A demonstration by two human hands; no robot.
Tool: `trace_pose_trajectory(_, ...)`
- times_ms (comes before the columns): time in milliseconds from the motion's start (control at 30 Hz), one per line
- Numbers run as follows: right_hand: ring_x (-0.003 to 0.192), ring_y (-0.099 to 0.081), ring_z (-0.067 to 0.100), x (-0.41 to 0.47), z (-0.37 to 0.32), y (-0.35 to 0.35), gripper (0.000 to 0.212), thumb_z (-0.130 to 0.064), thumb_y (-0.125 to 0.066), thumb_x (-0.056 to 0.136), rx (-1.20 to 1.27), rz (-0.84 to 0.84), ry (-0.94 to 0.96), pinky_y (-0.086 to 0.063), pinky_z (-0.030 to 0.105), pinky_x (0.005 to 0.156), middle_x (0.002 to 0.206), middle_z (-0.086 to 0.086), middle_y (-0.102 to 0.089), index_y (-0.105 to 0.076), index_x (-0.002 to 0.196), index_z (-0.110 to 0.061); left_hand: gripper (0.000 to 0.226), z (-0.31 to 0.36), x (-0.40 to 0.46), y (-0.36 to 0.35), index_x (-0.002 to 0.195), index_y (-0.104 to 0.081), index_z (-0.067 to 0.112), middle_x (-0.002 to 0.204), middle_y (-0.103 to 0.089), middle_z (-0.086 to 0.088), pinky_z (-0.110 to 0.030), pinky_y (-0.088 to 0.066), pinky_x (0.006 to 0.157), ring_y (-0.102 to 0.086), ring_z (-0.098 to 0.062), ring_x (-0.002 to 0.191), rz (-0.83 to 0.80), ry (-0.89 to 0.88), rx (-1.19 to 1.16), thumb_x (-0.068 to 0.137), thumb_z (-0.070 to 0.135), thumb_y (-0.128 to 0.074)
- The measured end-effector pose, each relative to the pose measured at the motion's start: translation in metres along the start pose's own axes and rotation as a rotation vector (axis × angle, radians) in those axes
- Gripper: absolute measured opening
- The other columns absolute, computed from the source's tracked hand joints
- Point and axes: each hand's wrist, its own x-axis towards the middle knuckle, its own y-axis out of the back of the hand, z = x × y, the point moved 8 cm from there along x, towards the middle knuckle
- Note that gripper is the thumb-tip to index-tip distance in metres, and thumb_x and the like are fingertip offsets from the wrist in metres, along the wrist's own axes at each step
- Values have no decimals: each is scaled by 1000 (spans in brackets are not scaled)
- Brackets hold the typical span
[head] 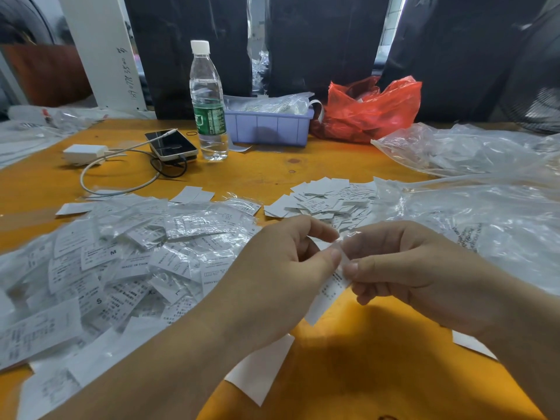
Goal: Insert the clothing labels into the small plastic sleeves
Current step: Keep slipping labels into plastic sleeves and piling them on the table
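My left hand (281, 268) and my right hand (403, 265) meet above the orange table (363, 359) and both pinch one white printed clothing label (325, 294). The label hangs down between my fingertips, with a bit of clear plastic sleeve (348, 237) showing at its top. A large heap of labels in clear sleeves (121, 268) lies to the left. A smaller pile of loose white labels (324, 198) sits just beyond my hands.
Big clear plastic bags (472, 207) cover the right side. At the back stand a water bottle (208, 101), a purple tray (268, 125) of sleeves, a red bag (372, 110), and a phone (171, 145) with cable and white charger (85, 153).
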Motion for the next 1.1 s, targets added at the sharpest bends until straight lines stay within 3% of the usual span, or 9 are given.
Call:
trace_pose_trajectory(100, 67, -58, 16, 0, 0, 0, 18, -16, -66, 74, 7, 0, -18, -52, 28, 63, 74, 7, -65, -76, 86, -9, 5, 3, -1, 0, 96, -64, 32, 71, -65, -5, -19, -39, 49, -53, -6, 55, 0, -17, 48, 92, 32, -62)
trace_pose_trajectory(200, 66, -58, 16, 0, -1, 3, 23, -23, -76, 73, -34, 43, -27, -51, 27, 62, 75, 11, -64, -76, 88, -4, 7, 6, -2, 0, 91, -66, 30, 69, -67, -3, -20, -40, 48, -54, -5, 53, -3, -22, 63, 91, 35, -62)
trace_pose_trajectory(267, 63, -58, 15, -1, -2, 5, 25, -20, -80, 72, -57, 80, -25, -50, 27, 61, 69, 8, -64, -74, 86, 0, 8, 6, -2, 0, 89, -66, 29, 69, -66, -4, -22, -39, 48, -53, -9, 54, -10, -21, 75, 91, 35, -62)
trace_pose_trajectory(333, 63, -58, 15, -1, -3, 9, 21, -17, -71, 74, -75, 124, -13, -51, 27, 61, 67, 5, -65, -72, 85, 1, 8, 4, -1, 0, 88, -67, 28, 69, -65, -6, -23, -38, 49, -52, -9, 53, -11, -15, 73, 91, 34, -62)
trace_pose_trajectory(433, 65, -58, 19, -2, -7, 13, 8, -3, -66, 82, -134, 171, 19, -52, 28, 62, 71, 9, -68, -73, 86, 0, 8, 1, 0, 0, 88, -67, 27, 71, -65, -6, -25, -40, 50, -53, -9, 55, -14, 0, 65, 91, 33, -63)
trace_pose_trajectory(567, 67, -57, 23, -2, -10, 9, 8, 1, -67, 80, -126, 155, 41, -52, 27, 61, 76, 14, -70, -72, 87, -1, 7, -3, 0, -1, 93, -67, 30, 75, -68, -2, -29, -43, 53, -58, -12, 59, -48, 36, 75, 92, 34, -62)
trace_pose_trajectory(767, 72, -62, 24, -1, -3, 7, 28, -13, -85, 64, -76, 120, -11, -54, 28, 62, 92, 21, -71, -71, 89, -11, 13, 1, 1, 1, 103, -63, 34, 71, -66, -4, -17, -39, 49, -54, -3, 55, -36, -22, 43, 90, 34, -65)
trace_pose_trajectory(933, 70, -61, 22, -1, 1, 8, 32, -8, -81, 66, -3, 86, -32, -54, 27, 61, 87, 17, -72, -69, 96, -9, 14, 5, 1, 3, 102, -63, 35, 73, -66, -6, -27, -43, 53, -59, -20, 63, -24, -53, 7, 89, 33, -66)
trace_pose_trajectory(1100, 68, -59, 23, -2, -4, 10, 47, -4, -85, 59, 26, 129, -16, -53, 27, 57, 82, 18, -69, -67, 101, -8, 15, 7, 0, 3, 102, -63, 35, 77, -68, -4, -32, -49, 60, -65, -21, 72, -33, -59, -30, 89, 30, -68)
